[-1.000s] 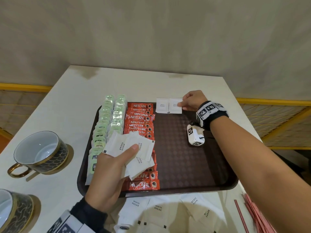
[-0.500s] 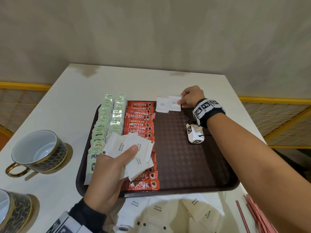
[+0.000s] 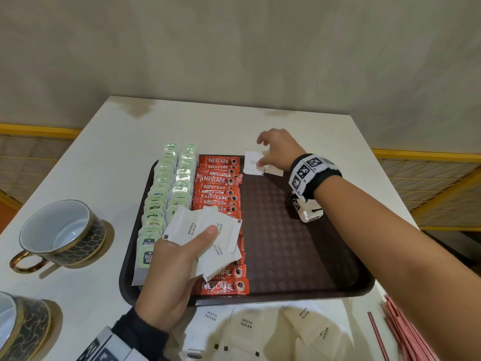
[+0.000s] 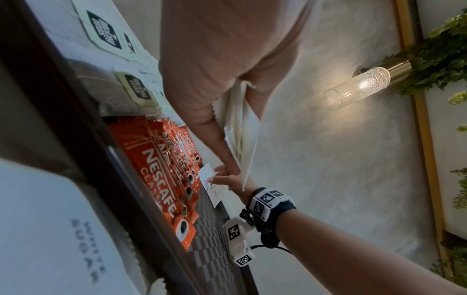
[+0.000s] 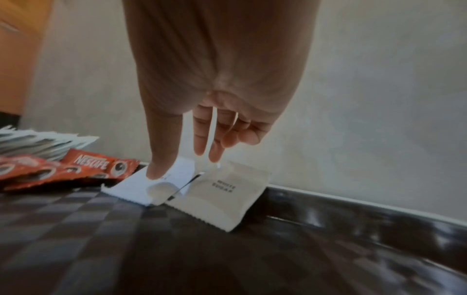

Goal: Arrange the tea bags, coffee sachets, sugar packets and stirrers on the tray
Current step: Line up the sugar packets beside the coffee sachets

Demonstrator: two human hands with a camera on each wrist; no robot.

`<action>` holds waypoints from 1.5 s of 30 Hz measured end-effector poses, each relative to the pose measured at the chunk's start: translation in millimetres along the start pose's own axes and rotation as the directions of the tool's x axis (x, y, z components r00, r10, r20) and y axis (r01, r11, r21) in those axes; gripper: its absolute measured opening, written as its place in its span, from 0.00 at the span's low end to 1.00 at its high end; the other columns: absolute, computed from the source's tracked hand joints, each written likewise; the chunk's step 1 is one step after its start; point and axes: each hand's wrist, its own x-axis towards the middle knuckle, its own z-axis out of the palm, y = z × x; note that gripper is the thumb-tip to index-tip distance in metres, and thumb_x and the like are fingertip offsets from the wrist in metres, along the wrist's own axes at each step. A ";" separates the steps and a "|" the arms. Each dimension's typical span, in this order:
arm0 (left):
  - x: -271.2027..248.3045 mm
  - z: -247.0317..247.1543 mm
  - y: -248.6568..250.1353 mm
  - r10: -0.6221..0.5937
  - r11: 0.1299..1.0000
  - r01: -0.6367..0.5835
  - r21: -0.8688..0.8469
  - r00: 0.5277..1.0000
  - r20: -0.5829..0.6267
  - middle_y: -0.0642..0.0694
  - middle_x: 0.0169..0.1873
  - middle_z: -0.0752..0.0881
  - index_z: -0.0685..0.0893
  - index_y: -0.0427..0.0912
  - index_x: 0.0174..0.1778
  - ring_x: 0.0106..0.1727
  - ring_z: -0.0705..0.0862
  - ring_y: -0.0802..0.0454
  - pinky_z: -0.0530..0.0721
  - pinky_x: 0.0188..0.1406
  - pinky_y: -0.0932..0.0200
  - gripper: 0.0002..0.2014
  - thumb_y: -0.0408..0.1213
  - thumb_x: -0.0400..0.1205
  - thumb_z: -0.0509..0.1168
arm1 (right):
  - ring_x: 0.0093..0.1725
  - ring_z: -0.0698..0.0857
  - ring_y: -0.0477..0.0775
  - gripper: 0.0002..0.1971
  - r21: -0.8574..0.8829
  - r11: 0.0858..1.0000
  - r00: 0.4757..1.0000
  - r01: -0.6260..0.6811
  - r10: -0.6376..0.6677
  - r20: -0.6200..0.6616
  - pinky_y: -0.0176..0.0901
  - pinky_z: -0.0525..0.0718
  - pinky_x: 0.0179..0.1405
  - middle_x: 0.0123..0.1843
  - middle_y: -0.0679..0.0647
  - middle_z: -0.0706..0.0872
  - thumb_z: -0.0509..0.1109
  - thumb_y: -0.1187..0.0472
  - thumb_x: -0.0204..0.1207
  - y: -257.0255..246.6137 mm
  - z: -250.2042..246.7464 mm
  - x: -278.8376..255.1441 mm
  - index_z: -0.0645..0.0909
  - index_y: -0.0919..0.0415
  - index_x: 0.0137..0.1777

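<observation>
A brown tray [image 3: 286, 256] holds two rows of green tea bags [image 3: 166, 194] at its left and a column of red coffee sachets [image 3: 218, 188] beside them. Two white sugar packets [image 3: 253, 162] [image 3: 273, 170] lie side by side at the tray's far edge. My right hand [image 3: 268, 152] hovers over them with fingers spread. Its thumb [image 5: 156, 167] presses on the left packet [image 5: 136, 185], while the right packet [image 5: 222, 199] lies flat beside it. My left hand [image 3: 182, 256] grips a fan of sugar packets [image 3: 205, 230] above the sachets.
Loose sugar packets [image 3: 247, 324] lie on the white table in front of the tray. Red stirrers [image 3: 400, 332] lie at the front right. Two dark cups [image 3: 62, 233] [image 3: 15, 329] stand at the left. The tray's right half is bare.
My right hand, curled at the right packet before, has spread its fingers and shifted left, thumb now on the left packet. The left hand has kept its fan of packets still.
</observation>
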 end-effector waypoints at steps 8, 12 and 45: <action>0.1 -4.0 2.1 0.031 0.999 -0.032 -0.020 0.999 -0.010 0.45 0.48 0.93 0.87 0.47 0.55 0.45 0.93 0.49 0.90 0.32 0.57 0.12 0.29 0.79 0.68 | 0.65 0.75 0.61 0.22 -0.188 0.979 0.996 0.081 -0.071 0.059 0.50 0.77 0.51 0.60 0.60 0.83 0.79 0.62 0.71 -16.0 7.1 8.3 0.79 0.61 0.65; 0.8 -3.7 0.8 0.026 0.999 -0.026 -0.026 1.000 -0.010 0.46 0.49 0.93 0.87 0.47 0.56 0.46 0.93 0.49 0.90 0.32 0.56 0.13 0.29 0.79 0.68 | 0.65 0.75 0.61 0.23 -0.194 0.976 0.993 0.099 -0.086 0.078 0.52 0.79 0.53 0.60 0.60 0.83 0.78 0.63 0.71 -18.3 6.5 9.1 0.79 0.61 0.66; 9.4 -2.5 -1.8 -0.033 0.994 0.034 -0.100 0.999 0.015 0.41 0.52 0.92 0.86 0.41 0.61 0.49 0.92 0.47 0.90 0.34 0.55 0.13 0.31 0.80 0.68 | 0.65 0.80 0.59 0.36 -0.040 0.999 0.999 -0.027 0.029 0.042 0.43 0.75 0.63 0.68 0.61 0.81 0.79 0.60 0.71 13.7 -32.7 -22.7 0.70 0.60 0.79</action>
